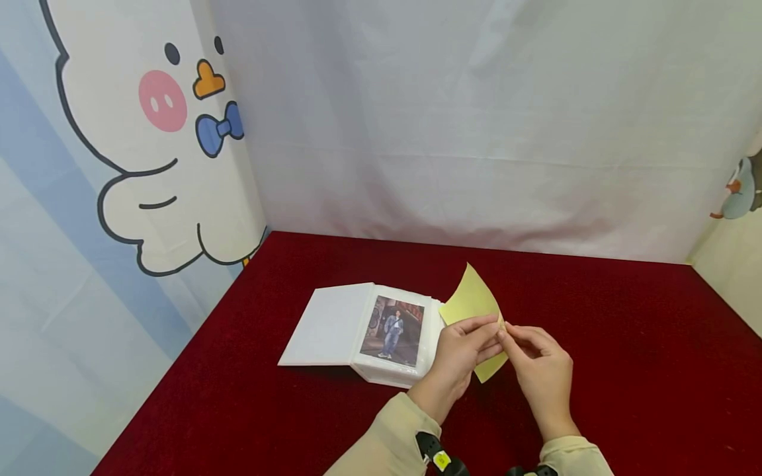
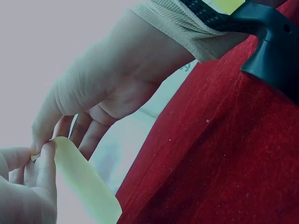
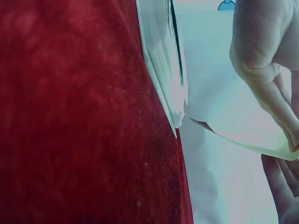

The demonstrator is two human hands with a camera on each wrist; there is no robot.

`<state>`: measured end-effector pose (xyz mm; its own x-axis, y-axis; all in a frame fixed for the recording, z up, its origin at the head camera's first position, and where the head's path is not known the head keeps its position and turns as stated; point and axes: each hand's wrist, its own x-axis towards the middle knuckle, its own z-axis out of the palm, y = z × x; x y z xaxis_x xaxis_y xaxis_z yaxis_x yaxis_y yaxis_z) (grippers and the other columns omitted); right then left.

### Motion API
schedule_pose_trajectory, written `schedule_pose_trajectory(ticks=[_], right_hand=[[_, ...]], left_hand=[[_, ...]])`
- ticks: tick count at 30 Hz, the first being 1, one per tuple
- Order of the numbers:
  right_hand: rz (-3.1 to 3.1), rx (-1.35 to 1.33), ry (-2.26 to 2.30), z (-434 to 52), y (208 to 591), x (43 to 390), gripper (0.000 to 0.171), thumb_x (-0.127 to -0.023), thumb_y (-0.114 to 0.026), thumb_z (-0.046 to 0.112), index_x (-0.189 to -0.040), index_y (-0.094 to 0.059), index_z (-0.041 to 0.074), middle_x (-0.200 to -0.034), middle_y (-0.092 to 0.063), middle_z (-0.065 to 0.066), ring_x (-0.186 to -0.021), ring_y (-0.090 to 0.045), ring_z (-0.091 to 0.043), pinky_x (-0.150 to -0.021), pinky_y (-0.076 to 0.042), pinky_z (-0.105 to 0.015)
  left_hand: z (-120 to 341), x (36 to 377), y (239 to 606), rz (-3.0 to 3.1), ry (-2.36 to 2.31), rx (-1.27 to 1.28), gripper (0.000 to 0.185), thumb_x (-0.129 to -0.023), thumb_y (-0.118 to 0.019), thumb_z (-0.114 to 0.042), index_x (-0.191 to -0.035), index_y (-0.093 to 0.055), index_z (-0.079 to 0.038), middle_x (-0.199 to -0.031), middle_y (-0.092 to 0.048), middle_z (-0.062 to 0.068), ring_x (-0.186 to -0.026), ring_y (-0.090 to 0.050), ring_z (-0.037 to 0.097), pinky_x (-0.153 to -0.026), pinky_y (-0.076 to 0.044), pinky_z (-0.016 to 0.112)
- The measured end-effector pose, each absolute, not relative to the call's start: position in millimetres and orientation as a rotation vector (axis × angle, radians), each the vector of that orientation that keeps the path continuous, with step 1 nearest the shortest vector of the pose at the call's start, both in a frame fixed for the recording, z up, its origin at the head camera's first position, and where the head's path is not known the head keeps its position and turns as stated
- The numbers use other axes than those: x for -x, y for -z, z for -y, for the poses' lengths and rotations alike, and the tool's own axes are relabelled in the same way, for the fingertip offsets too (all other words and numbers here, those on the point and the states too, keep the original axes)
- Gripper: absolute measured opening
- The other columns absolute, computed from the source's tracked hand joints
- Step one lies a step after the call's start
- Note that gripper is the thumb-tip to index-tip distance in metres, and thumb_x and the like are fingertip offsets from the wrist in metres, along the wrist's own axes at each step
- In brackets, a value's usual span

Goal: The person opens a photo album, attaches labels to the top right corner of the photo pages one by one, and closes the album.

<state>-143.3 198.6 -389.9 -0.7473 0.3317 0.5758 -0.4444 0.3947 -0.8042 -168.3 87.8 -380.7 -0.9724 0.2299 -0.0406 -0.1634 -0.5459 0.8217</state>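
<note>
A pale yellow sheet (image 1: pixel 473 305) is held up over the red table, just right of an open white photo album (image 1: pixel 363 330). My left hand (image 1: pixel 467 347) pinches the sheet's edge between thumb and fingers. My right hand (image 1: pixel 530 347) pinches the same edge right beside it, fingertips touching. The album's open page shows a photo of a standing person (image 1: pixel 393 330). In the left wrist view the yellow sheet (image 2: pixel 84 184) curves down from both hands' fingertips. In the right wrist view the sheet (image 3: pixel 243 137) reaches towards the album's page stack (image 3: pixel 166 70).
A red cloth covers the table (image 1: pixel 625 344). A white curtain (image 1: pixel 476 119) hangs behind it, and a cartoon duck drape (image 1: pixel 137 145) hangs on the left. Black wrist straps (image 1: pixel 437 456) sit on both beige sleeves.
</note>
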Motion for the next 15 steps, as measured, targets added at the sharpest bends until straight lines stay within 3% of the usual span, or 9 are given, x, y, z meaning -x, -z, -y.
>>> schedule_pose_trajectory(ticks=[5,15], right_hand=[[1.970,-0.124,-1.351,-197.1,387.0,141.1,0.012,-0.076,-0.073,-0.005,-0.089,-0.072,-0.006,-0.086,-0.068,-0.004,-0.078,-0.061,-0.001,-0.064,-0.048,-0.011],[1.986,-0.113,-1.241,-197.1,383.3,139.3,0.006,-0.078,-0.071,-0.003,-0.084,-0.073,-0.005,-0.085,-0.069,-0.013,-0.079,-0.060,0.002,-0.061,-0.044,-0.010]], left_hand=[[-87.6,168.4,378.4,-1.352,-2.576,-0.071,0.022,-0.086,-0.062,0.000,-0.106,-0.067,0.006,-0.094,-0.067,0.021,-0.084,-0.067,0.022,-0.076,-0.053,0.032],[-87.2,165.5,372.6,-1.338,-2.584,-0.089,0.026,-0.085,-0.063,0.001,-0.108,-0.063,0.012,-0.094,-0.067,0.022,-0.084,-0.067,0.024,-0.075,-0.053,0.033]])
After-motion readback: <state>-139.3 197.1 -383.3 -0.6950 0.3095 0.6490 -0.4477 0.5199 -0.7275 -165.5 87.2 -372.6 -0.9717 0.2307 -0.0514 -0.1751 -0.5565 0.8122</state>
